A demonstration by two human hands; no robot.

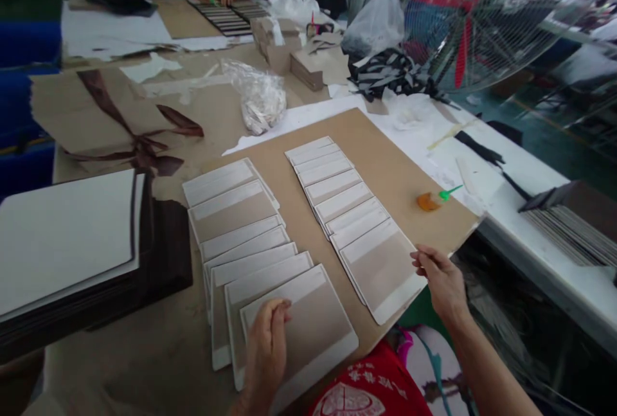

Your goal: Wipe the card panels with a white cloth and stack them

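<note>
Card (313,329) lies under the flat left hand (267,350).

Long paper-covered worktable (212,114), large caged fan (482,17) with red blades at right, green floor (530,114) beyond

We see open brown board (385,165) at centre, between the two card rows (250,249) and right of them. A glue bottle (434,199) blocks the right edge; stacked sheets (67,242) crowd the left.

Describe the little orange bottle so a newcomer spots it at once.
Find the big brown cardboard sheet before the person. On its right part, beside the right row of cards, lies the bottle. Alone among pale cards, it is orange with a green nozzle.
</note>
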